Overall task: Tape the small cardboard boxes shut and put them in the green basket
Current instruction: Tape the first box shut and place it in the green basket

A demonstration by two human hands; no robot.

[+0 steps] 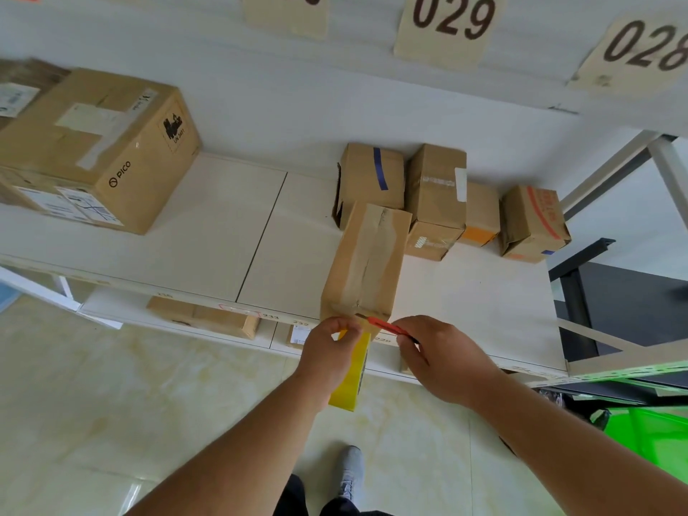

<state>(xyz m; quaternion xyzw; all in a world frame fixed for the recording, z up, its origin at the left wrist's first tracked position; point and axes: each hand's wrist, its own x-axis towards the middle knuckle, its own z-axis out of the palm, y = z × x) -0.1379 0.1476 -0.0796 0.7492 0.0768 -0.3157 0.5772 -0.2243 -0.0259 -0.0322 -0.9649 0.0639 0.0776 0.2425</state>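
Note:
A small cardboard box [366, 262] lies on the white shelf [208, 232], its near end at the shelf's front edge, with clear tape running along its top seam. My left hand [331, 348] grips a yellow tape roll [352, 378] that hangs just below the box's near end. My right hand [435, 351] holds a red utility knife [387, 325] whose tip meets the tape at the box's near edge. Several more small boxes [435, 195] stand behind it against the wall. A corner of the green basket [655, 437] shows at lower right.
A large PICO carton [100, 150] sits at the shelf's left end. Flat boxes [208, 316] lie on a lower shelf. Number cards 029 and 028 hang on the wall. A dark metal frame [580, 292] stands to the right. The floor is pale tile; my shoe [350, 467] is below.

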